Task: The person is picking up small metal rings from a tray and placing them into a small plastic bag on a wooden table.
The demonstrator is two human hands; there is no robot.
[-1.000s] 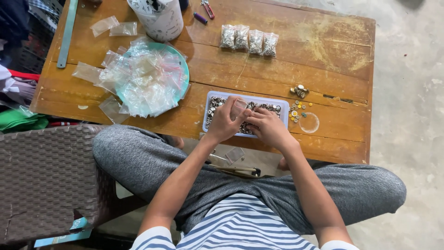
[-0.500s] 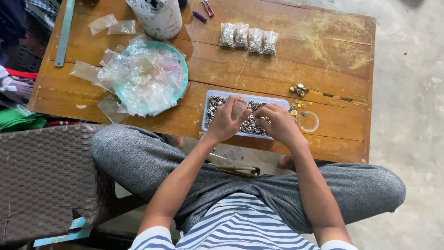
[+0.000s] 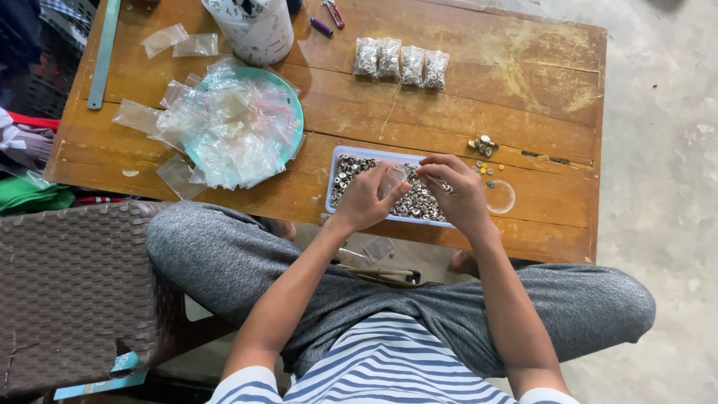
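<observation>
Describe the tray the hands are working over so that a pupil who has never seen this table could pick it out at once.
On the wooden table, look along the near edge, right of the green plate heaped with clear bags. The tray is a shallow, pale rectangle under both hands, left hand and right hand. It alone holds loose small metal rings; the rings farther back are sealed in four packets.

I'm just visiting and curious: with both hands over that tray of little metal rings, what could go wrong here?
1. The left hand holds a small clear bag above the tray; rings that the right hand feeds in might miss and scatter.
2. The tray sits near the table's front edge, so a nudge could tip it into the lap.
3. Loose bits lie beside the right hand and may roll off.
</observation>
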